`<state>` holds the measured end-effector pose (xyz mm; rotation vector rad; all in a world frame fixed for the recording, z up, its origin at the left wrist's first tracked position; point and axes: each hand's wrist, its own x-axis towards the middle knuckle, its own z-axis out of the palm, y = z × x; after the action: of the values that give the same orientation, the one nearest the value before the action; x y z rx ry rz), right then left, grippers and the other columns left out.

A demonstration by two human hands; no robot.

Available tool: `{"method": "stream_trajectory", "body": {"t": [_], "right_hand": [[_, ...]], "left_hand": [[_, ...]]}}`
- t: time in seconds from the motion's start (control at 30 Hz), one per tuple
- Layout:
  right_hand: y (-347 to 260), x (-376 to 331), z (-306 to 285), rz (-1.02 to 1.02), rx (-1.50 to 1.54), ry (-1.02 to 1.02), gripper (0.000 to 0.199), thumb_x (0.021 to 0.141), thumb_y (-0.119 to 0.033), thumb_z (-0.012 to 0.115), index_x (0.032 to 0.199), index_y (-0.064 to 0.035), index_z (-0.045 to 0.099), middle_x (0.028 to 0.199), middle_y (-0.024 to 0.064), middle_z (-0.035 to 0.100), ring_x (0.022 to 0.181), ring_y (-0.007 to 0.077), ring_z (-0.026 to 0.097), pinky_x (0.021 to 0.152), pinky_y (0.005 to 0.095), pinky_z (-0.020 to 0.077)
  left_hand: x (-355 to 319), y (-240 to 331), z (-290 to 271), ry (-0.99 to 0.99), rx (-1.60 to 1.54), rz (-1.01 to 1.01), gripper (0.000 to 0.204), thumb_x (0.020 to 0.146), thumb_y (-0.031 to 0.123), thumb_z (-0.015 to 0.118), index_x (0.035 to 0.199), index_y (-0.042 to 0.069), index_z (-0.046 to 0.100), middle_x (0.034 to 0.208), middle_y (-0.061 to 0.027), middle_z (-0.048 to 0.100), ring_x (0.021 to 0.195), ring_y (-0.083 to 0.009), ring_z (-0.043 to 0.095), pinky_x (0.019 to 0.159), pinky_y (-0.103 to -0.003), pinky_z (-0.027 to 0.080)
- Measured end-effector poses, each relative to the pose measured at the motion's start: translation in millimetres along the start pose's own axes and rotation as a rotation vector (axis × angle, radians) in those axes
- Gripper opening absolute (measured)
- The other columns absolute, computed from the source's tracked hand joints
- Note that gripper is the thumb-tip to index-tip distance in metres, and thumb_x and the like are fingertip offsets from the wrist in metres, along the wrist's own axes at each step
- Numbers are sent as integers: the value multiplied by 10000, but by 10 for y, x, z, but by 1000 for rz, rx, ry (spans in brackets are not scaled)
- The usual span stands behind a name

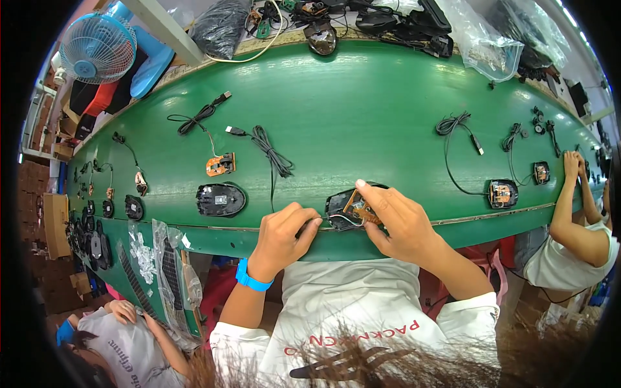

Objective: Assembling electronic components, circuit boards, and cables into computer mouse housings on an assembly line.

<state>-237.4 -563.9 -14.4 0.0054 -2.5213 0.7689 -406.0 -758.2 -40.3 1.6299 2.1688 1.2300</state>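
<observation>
In front of me a black computer mouse base (337, 205) lies near the belt's front edge. My right hand (406, 223) is closed round an orange circuit board (358, 208), thumb and fingertips holding it tilted at the base. Thin pale wires show at the board's lower side. Just left of the base, my left hand (284, 234) is closed, thumb against the curled fingers. A coiled black USB cable (270, 154) runs down behind this hand, where its end is hidden; the fingers appear to pinch it.
On the green belt (362, 110), another mouse base (221, 199) and a board with cable (221, 165) lie left. To the right are a mouse base with board (502, 193) and a co-worker's hands (572, 167). A second person sits at lower left. A fan (97, 48) stands far left.
</observation>
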Motion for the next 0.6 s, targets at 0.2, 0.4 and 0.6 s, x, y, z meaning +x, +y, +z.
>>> {"method": "stream_trajectory", "body": {"t": [0.2, 0.4, 0.6], "right_hand": [[-114, -45, 1, 31, 19, -40, 804, 749, -7, 752, 1500, 34, 470, 1098, 149, 687, 831, 284, 651, 700, 365, 553], [-100, -97, 3, 96, 22, -42, 834, 743, -27, 771, 1514, 29, 458, 1064, 141, 685, 821, 269, 643, 681, 357, 545], [-49, -60, -54, 138, -28, -73, 781, 749, -29, 782, 1470, 26, 486, 1054, 126, 680, 845, 274, 636, 687, 367, 546]], "left_hand": [[23, 22, 20, -24, 21, -19, 86, 859, 7, 768, 909, 21, 699, 724, -79, 593, 552, -218, 590, 499, -338, 448], [28, 31, 52, -36, 61, -38, 84, 854, 19, 771, 897, 33, 700, 729, -70, 603, 554, -207, 606, 499, -336, 458], [36, 48, 68, -26, 50, -108, 83, 841, 32, 774, 879, 41, 701, 715, -63, 604, 550, -191, 601, 494, -329, 452]]}}
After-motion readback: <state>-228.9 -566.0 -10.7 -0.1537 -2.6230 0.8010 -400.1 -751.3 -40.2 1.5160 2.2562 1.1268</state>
